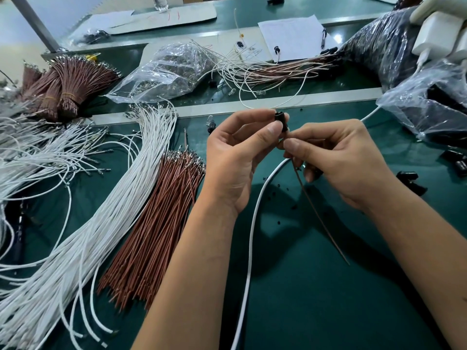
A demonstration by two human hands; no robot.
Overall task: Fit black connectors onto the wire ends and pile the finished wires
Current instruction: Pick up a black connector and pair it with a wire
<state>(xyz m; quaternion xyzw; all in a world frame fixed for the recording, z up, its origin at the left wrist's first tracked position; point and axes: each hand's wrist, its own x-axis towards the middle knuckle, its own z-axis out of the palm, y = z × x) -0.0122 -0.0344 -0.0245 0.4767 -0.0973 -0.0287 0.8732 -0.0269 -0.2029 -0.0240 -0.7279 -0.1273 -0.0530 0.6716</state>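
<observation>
Black connector (281, 119) held above the green mat (316, 286), pinched between thumb and fingertips of the left hand (237, 157), right hand (336, 157) just below it pinching a brown wire (321, 218) at its underside, white cable (252, 236) beneath, loose brown wires (156, 223) and white wires (101, 210) lying left.

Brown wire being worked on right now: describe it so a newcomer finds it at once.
Start at the two hands over the green mat. The right hand pinches the brown wire, which trails down-right alone, unlike the loose brown bundle lying left.
</observation>
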